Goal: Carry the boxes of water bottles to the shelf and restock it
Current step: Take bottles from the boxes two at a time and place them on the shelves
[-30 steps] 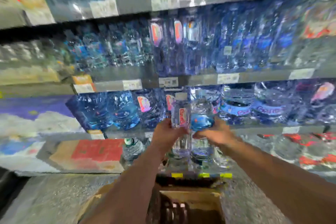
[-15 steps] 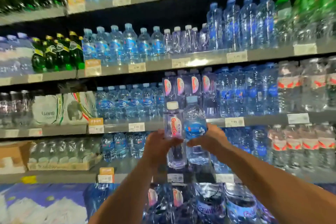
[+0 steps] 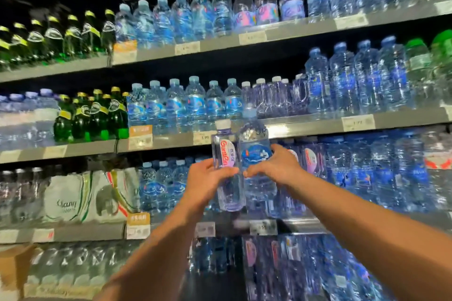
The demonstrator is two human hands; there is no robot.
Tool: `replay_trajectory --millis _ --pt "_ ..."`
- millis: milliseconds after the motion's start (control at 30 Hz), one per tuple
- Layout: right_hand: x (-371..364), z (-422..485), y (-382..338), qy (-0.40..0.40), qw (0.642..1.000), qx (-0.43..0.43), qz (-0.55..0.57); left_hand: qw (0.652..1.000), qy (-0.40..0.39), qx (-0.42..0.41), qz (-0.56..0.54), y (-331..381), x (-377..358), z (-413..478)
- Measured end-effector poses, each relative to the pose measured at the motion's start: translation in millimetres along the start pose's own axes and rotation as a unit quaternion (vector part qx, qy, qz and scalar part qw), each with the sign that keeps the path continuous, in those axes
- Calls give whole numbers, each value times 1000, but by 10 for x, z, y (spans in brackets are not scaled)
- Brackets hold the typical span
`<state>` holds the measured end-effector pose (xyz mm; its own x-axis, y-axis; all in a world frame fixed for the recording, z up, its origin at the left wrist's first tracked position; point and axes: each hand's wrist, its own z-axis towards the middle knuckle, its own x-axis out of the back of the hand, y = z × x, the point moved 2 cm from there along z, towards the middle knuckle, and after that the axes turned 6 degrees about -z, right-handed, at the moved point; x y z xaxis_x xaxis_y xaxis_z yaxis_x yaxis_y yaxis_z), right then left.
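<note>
My left hand (image 3: 208,182) grips a clear white-capped bottle (image 3: 226,154) with a pink and red label. Right beside it, my right hand (image 3: 276,166) grips a blue-capped bottle (image 3: 254,146) with a blue label. Both bottles are upright, touching side by side, raised in front of the grey shelf edge (image 3: 305,126) at mid height. On the shelf just above stand white-capped bottles (image 3: 271,98) and blue-label bottles (image 3: 195,102). The box is out of view.
Shelves full of water bottles fill the view. Green glass bottles (image 3: 95,115) stand at the left, wrapped packs (image 3: 88,198) lower left, large blue bottles (image 3: 354,80) at the right. Price tags (image 3: 358,122) line the shelf edges.
Both hands have lifted the two bottles from low over the cardboard box up to the middle shelves. My view has tilted upward, and the box has dropped out of sight.
</note>
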<state>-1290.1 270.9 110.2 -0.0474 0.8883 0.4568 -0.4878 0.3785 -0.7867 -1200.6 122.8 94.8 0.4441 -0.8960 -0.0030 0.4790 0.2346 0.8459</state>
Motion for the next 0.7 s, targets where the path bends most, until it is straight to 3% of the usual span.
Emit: replay_trajectory --millis 433,700 --pt "-54 1110 -1083 112 981 131 88 995 23 -95 -25 305 486 1272" --pt "-284 1687 -1199 109 979 149 83 995 53 -82 -19 256 636 1543"
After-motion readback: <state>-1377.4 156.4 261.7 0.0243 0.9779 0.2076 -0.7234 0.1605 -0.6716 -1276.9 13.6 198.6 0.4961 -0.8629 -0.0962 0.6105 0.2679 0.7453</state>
